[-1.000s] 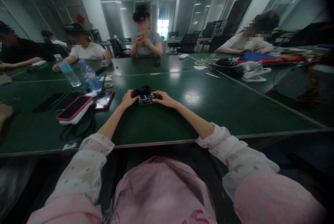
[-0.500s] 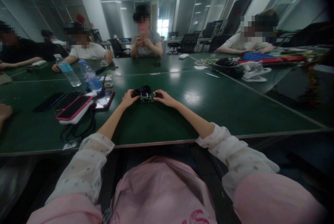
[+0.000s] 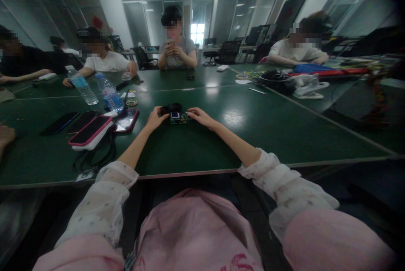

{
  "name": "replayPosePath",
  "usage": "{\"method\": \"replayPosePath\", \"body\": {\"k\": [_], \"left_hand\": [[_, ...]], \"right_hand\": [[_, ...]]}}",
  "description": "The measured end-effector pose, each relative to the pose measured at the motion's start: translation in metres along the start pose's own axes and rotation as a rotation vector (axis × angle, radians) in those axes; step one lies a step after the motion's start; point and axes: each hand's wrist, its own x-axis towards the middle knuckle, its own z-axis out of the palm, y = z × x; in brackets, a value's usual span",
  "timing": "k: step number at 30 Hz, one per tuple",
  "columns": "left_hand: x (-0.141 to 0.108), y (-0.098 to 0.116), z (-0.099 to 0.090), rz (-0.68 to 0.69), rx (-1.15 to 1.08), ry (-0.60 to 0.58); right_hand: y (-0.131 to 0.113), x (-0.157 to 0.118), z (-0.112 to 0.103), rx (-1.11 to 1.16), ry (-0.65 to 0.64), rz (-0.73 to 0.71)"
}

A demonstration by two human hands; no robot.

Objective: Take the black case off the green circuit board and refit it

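A small green circuit board [image 3: 179, 120] with a little light-coloured screen sits between my hands above the green table. Behind it and to its upper left is a black casing-like piece [image 3: 172, 108]. My left hand [image 3: 154, 119] is closed at the left end, the thumb against the board's edge and the fingers beside the black piece. At the board's right end, my right hand [image 3: 201, 118] pinches near a small pale part with thumb and forefinger. The exact contact of the fingertips is too small to make out.
Left of my hands lie several phones, among them a pink-edged one [image 3: 91, 130], with a black strap [image 3: 98, 155]. Two water bottles [image 3: 82, 85] stand beyond. Rolls of tape, cables [image 3: 275, 76] and a white plastic object [image 3: 309, 89] occupy the right. Several people sit around the table [image 3: 284, 127].
My right hand has shifted slightly and its fingers look straighter. The dark part visible at its fingertips before no longer shows. My left hand and the board stay nearly in place.
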Motion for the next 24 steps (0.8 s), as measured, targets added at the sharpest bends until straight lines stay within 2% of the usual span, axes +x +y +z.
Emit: {"method": "replayPosePath", "body": {"k": [4, 7, 11, 16, 24], "left_hand": [[0.001, 0.009, -0.001, 0.064, -0.008, 0.120], [-0.001, 0.024, -0.001, 0.087, -0.100, 0.142], [-0.007, 0.042, 0.000, 0.109, -0.172, 0.055], [-0.014, 0.048, 0.005, 0.186, -0.189, -0.098], [-0.020, 0.050, 0.008, 0.149, -0.175, -0.228]], "right_hand": [[0.001, 0.001, -0.001, 0.044, 0.048, 0.033], [0.005, 0.002, -0.002, 0.055, 0.080, 0.058], [0.011, 0.005, -0.002, -0.050, 0.151, -0.005], [0.004, 0.002, -0.002, -0.134, 0.293, -0.147], [-0.013, -0.007, 0.001, -0.211, 0.226, -0.272]]}}
